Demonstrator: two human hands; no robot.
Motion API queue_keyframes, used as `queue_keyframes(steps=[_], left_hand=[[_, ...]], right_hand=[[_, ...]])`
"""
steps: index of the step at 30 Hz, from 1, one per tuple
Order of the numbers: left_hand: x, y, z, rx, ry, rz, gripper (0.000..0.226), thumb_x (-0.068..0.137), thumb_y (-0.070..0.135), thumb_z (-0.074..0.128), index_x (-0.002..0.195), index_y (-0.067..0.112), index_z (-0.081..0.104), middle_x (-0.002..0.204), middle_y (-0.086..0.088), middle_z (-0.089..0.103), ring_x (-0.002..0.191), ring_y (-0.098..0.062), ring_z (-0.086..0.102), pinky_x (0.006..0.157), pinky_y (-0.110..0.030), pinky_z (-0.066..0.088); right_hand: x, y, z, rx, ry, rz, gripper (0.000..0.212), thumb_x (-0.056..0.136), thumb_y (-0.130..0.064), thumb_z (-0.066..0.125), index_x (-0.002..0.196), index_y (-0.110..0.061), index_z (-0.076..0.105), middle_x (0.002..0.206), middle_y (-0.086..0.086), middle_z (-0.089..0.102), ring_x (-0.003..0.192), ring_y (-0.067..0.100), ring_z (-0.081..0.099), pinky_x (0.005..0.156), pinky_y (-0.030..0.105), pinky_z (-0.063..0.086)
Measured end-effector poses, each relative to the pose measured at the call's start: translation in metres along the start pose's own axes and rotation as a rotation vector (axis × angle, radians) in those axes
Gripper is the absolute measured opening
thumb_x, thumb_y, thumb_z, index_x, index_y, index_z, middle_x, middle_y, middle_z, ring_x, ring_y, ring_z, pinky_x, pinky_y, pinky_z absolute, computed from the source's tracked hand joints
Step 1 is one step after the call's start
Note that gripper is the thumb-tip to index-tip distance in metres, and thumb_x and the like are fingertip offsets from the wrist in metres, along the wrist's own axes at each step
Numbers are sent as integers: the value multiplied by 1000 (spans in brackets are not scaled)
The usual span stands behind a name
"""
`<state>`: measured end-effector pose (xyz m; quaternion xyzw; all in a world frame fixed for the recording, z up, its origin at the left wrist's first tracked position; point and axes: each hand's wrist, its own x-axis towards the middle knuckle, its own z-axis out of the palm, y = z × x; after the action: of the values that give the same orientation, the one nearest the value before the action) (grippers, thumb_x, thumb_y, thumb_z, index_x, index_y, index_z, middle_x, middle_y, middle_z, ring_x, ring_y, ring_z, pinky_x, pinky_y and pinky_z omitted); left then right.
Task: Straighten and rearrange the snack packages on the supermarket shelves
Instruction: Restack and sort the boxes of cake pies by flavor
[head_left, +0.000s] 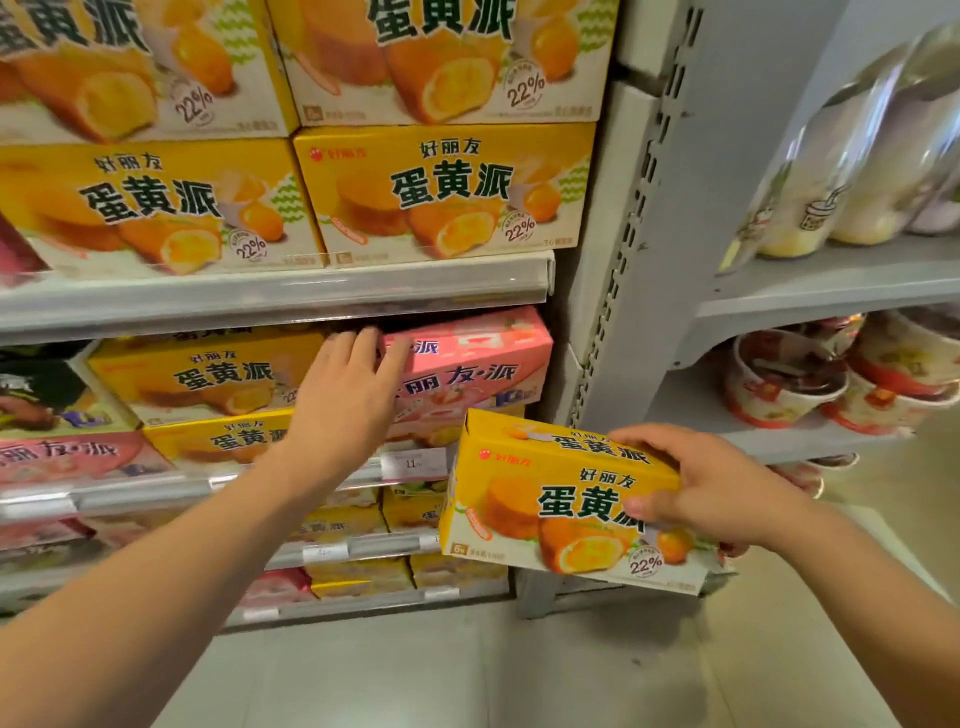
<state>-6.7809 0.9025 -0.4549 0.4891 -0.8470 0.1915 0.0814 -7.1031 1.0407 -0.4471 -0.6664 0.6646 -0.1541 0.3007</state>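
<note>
The shelf rail (275, 291) fronts stacked yellow cake boxes above it; just below it a pink box (478, 358) tops a stack. The left hand (345, 395) lies against that pink box's left end, fingers fairly straight. Lower right of the rail, off the shelf, the right hand (722, 493) grips a yellow box (561, 499). A hard shove could tip the pink box sideways.

Right hand (719, 491) holds yellow box (561, 499); left hand (345, 395) touches pink box (467, 358).
</note>
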Motion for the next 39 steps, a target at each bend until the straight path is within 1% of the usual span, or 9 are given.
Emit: queue_keyframes(steps=[3, 8, 14, 16, 18, 22, 26, 31, 39], left_hand=[[-36, 1, -6, -48, 3, -21, 70, 70, 19, 82, 130, 4, 51, 117, -25, 56, 97, -41, 51, 80, -48, 46], [-103, -18, 7, -110, -91, -104, 66, 66, 19, 86, 124, 2, 57, 112, -25, 61, 92, -42, 56, 73, -48, 52], [-165, -71, 22, -102, -235, -218, 61, 63, 13, 85, 118, 2, 61, 100, -22, 61, 84, -40, 56, 65, -45, 49], [-182, -88, 23, -103, -250, -246, 61, 61, 13, 86, 116, 2, 62, 97, -22, 61, 82, -39, 56, 66, -44, 48], [-196, -102, 22, -115, -255, -259, 59, 62, 14, 86, 115, 2, 63, 96, -21, 61, 82, -38, 55, 69, -44, 47], [-219, -123, 19, -126, -260, -264, 60, 59, 14, 85, 114, 2, 63, 98, -21, 61, 82, -38, 55, 70, -45, 48], [-232, -124, 21, -129, -305, -281, 61, 64, 15, 83, 119, 3, 62, 107, -22, 62, 89, -39, 57, 76, -45, 49], [-220, -112, 18, -143, -275, -270, 68, 46, 13, 91, 109, 2, 67, 96, -21, 64, 81, -39, 60, 71, -44, 54], [-195, -102, 15, -148, -224, -280, 64, 56, 13, 89, 115, 6, 65, 102, -18, 64, 86, -38, 59, 74, -44, 54]], right_hand=[[-2, -8, -5, 22, -20, -51, 57, 75, -23, 83, 111, -54, 51, 101, -28, 61, 89, -13, 60, 64, 5, 46], [-1, -43, -15, 58, -25, -138, 61, 73, -17, 84, 110, -56, 55, 101, -24, 65, 82, 0, 69, 64, 19, 56], [26, -102, 0, -160, 166, -227, 61, 76, -21, 81, 124, -44, 52, 108, -24, 57, 80, -19, 59, 56, 1, 44], [41, -122, 12, -329, 212, -236, 64, 78, -28, 79, 134, -32, 50, 120, -11, 59, 90, -1, 65, 77, 22, 55], [54, -136, 23, -484, 262, -239, 69, 77, -31, 79, 139, -24, 49, 126, 0, 60, 103, 24, 63, 89, 48, 51], [71, -141, 39, -655, 361, -241, 70, 75, -33, 79, 137, -19, 48, 122, 7, 62, 110, 32, 57, 94, 54, 46], [89, -135, 48, -770, 408, -238, 71, 77, -40, 76, 137, -17, 46, 119, 5, 61, 109, 28, 55, 93, 50, 43], [114, -127, 50, -821, 446, -230, 69, 82, -43, 70, 140, -16, 43, 115, 6, 60, 106, 28, 55, 94, 46, 43], [155, -109, 43, -875, 439, -157, 55, 87, -44, 65, 130, -14, 47, 118, 16, 63, 110, 38, 58, 93, 48, 42]])
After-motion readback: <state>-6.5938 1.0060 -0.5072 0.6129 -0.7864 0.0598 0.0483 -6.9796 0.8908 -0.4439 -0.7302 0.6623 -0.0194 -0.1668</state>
